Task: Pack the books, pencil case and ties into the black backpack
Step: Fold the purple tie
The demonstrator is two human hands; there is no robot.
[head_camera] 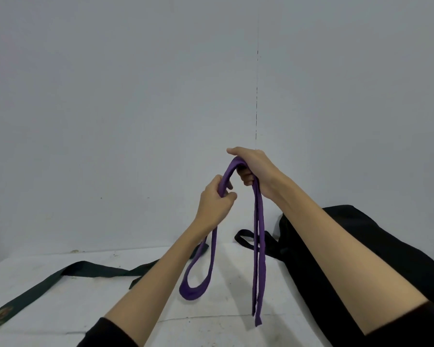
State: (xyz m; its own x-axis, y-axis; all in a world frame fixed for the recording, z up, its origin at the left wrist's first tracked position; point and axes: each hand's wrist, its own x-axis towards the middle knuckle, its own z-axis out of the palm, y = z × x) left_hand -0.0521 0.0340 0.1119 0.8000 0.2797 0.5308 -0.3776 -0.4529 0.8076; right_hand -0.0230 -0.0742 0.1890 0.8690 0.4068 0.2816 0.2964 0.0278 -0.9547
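Observation:
A purple tie [258, 251] hangs in the air above the white table, held between both hands. My right hand [254, 169] grips its top fold, and two ends drop straight down from it. My left hand [214, 201] pinches the tie lower and to the left, and a loop dangles below it. The black backpack [361, 249] lies on the table at the right, partly behind my right forearm, with a strap [244, 237] sticking out to its left. A dark green tie [68, 274] lies flat across the table's left side.
The white table [85, 311] ends at a plain grey wall [135, 96] close behind it. No books or pencil case show in this view.

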